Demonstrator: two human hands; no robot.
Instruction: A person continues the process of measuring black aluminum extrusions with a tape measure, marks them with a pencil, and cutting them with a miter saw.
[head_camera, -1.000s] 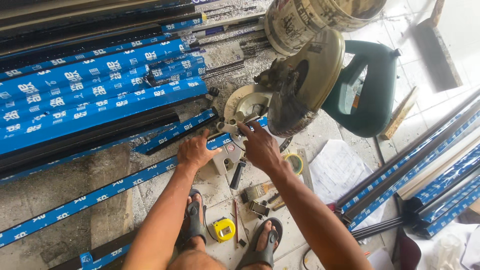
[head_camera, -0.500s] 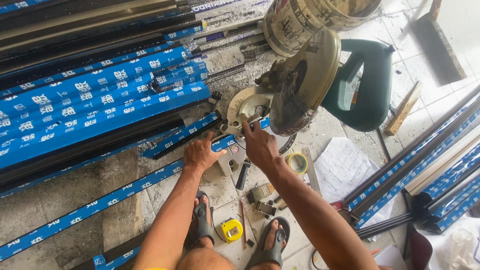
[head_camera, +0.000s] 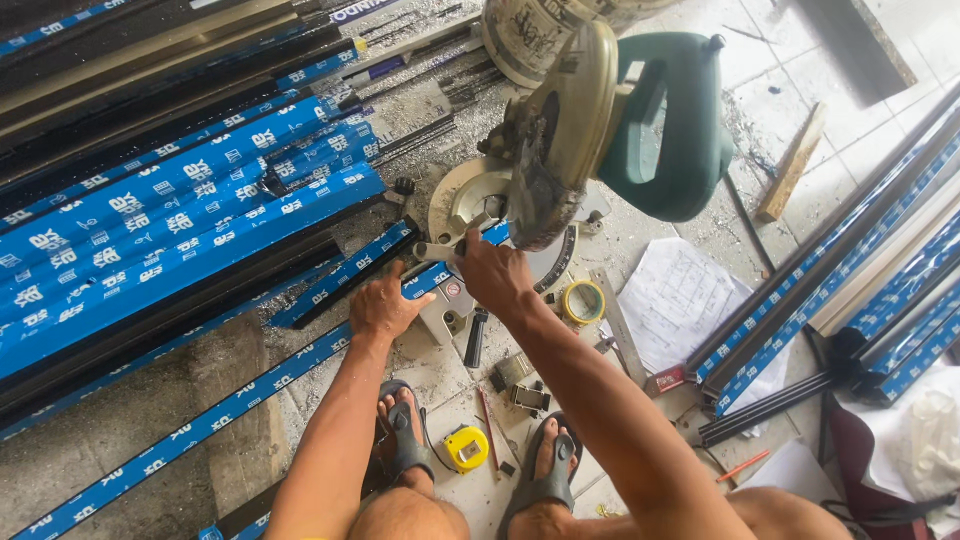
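Blue-filmed aluminium profile (head_camera: 300, 365) lying across the miter saw (head_camera: 560, 150) base on the floor, being pressed down by flat, unclenched left hand (head_camera: 388, 308); right hand (head_camera: 495, 275) gripping its end beneath the blade guard.

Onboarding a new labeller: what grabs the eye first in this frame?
The green miter saw, with its dusty blade guard, dominates top centre. Just below it, the left hand presses on a long blue-filmed profile running diagonally toward the saw, while the right hand reaches in at the saw base. A stack of blue-wrapped profiles fills the left.
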